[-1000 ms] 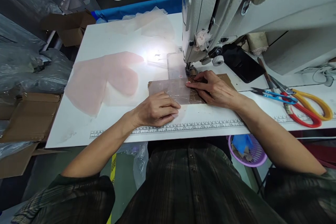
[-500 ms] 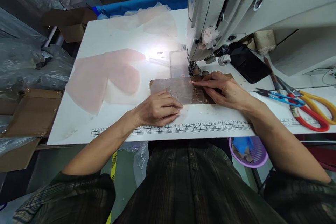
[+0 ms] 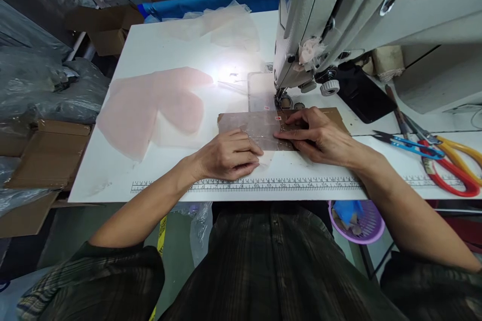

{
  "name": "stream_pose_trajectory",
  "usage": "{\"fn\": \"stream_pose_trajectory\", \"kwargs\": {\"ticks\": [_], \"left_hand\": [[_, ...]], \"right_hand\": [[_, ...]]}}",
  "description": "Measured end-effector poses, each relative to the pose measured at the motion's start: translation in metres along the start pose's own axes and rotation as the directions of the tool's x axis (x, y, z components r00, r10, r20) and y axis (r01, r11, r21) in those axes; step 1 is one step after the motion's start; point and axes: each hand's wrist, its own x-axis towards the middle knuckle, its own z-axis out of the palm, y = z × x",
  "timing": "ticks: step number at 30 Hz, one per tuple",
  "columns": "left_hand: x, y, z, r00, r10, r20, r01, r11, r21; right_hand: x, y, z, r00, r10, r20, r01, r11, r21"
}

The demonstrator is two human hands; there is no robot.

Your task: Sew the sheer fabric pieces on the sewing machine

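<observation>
A brown card piece under a clear plastic sheet lies on the white table in front of the sewing machine. My left hand rests on the near left edge of the sheet, fingers curled and pressed down. My right hand lies on the right part of the piece, fingers together and flat, pressing it just below the needle area. A small pink mark sits on the sheet beside my right fingertips.
Pink sheer fabric pieces lie on the table's left, more at the back. Scissors and thread snips lie at the right, a black phone behind them. A ruler strip runs along the front edge. A purple basket hangs below.
My right hand has drawn back a little toward me along the piece, its fingertips now lower than the pink mark. My left hand stays put. The view has shifted slightly.
</observation>
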Motion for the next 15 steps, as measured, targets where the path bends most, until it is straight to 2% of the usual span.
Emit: {"fn": "stream_pose_trajectory", "kwargs": {"ticks": [4,6,8,11,15], "left_hand": [[0.006,-0.011,-0.004,0.997,-0.015,-0.08,0.012,0.999,-0.038],[0.014,-0.023,-0.005,0.995,-0.058,-0.082,0.061,0.998,0.034],[0.023,-0.038,-0.003,0.996,-0.089,-0.024,0.091,0.984,0.152],[0.036,-0.057,0.003,0.992,-0.09,0.092,0.062,0.961,0.271],[0.045,-0.067,0.01,0.967,-0.122,0.225,0.037,0.936,0.35]], "right_hand": [[-0.001,-0.001,0.001,1.0,-0.007,0.018,0.007,1.0,-0.027],[-0.001,-0.001,0.001,1.0,-0.012,0.018,0.013,1.0,-0.028],[-0.001,-0.002,0.001,1.0,-0.009,0.011,0.009,0.999,-0.034],[0.0,-0.002,0.002,1.0,-0.006,0.001,0.006,0.999,-0.038],[0.0,0.0,0.006,1.0,0.002,-0.013,-0.002,1.0,-0.019]]}}
